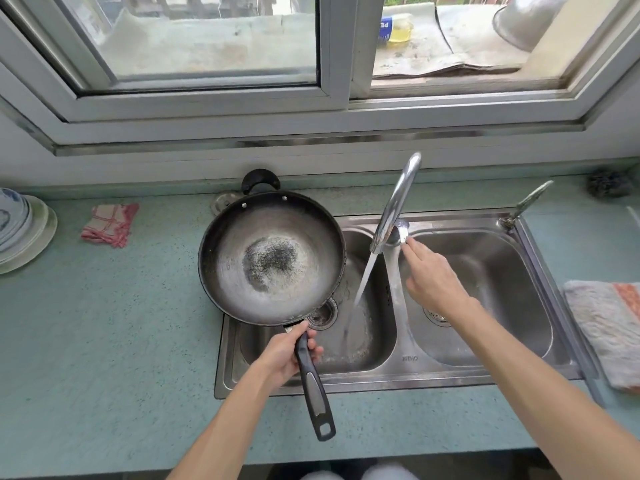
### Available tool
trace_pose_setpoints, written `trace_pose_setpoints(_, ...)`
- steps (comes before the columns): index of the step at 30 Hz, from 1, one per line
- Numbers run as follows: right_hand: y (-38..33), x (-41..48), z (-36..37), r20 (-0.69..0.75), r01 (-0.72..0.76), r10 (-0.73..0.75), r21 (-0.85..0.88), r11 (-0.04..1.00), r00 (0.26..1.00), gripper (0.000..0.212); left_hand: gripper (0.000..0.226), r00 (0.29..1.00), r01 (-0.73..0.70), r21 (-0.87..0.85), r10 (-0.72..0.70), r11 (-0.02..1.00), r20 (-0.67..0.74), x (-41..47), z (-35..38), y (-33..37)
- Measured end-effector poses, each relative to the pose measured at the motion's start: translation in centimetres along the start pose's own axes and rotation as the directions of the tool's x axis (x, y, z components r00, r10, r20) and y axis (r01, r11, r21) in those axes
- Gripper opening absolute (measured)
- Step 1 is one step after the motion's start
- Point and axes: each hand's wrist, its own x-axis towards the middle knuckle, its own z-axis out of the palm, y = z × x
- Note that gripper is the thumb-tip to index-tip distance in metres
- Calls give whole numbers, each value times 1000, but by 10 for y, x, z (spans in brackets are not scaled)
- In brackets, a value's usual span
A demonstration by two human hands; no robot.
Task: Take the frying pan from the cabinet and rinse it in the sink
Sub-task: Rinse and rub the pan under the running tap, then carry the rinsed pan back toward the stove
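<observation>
A dark, worn frying pan [272,258] with a black handle hangs over the left edge of the steel double sink [450,370]. My left hand [285,355] is shut on the pan's long handle just below the bowl. My right hand [431,277] reaches over the divider, its fingertips touching the lever at the base of the chrome faucet [396,202]. Water runs from the spout into the left basin, to the right of the pan. The pan's inside looks dry and stained in the middle.
A red-checked cloth [110,225] and stacked plates and bowls [20,226] lie on the green counter at left. A folded towel [609,327] sits right of the sink, a steel scourer [607,183] at back right. A window frame rises behind the faucet.
</observation>
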Motion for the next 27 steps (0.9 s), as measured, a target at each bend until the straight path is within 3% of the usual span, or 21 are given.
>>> trace_pose_setpoints(5,-3,1,-1,13,-31,32,-45,999,999,74,26,1000,9,-14,-9,1000,-10,-1,1,0)
trace_pose_setpoints(9,-5,0,-1,231,17,29,-193,981,973,69,26,1000,7,-14,-8,1000,-20,-4,5,-1)
trace_pose_setpoints(13,-17,-9,7,262,-91,119,-117,989,958,59,25,1000,7,-20,-7,1000,-4,-7,6,-1)
trace_pose_setpoints(15,-37,-33,16,311,-159,139,39,987,940,43,26,1000,9,-1,-9,1000,11,-9,5,-2)
trace_pose_setpoints(16,-52,-51,22,366,-211,136,174,962,921,38,27,1000,10,6,-10,1000,16,-9,4,-3)
trace_pose_setpoints(18,-90,-89,29,555,-366,88,412,834,827,49,30,999,6,21,-7,1000,35,-10,3,-6)
trace_pose_setpoints(20,-127,-116,34,670,-488,6,535,689,742,58,32,998,4,32,-6,999,56,-12,4,-9)
trace_pose_setpoints(24,-177,-135,57,710,-674,14,661,330,704,19,34,997,25,39,-28,999,68,-12,2,-20)
trace_pose_setpoints(25,-185,-136,62,691,-674,71,670,311,719,13,35,997,31,35,-33,999,69,-11,1,-22)
trace_pose_setpoints(27,-195,-139,69,616,-640,198,673,372,762,16,39,996,33,38,-36,999,76,-12,-1,-23)
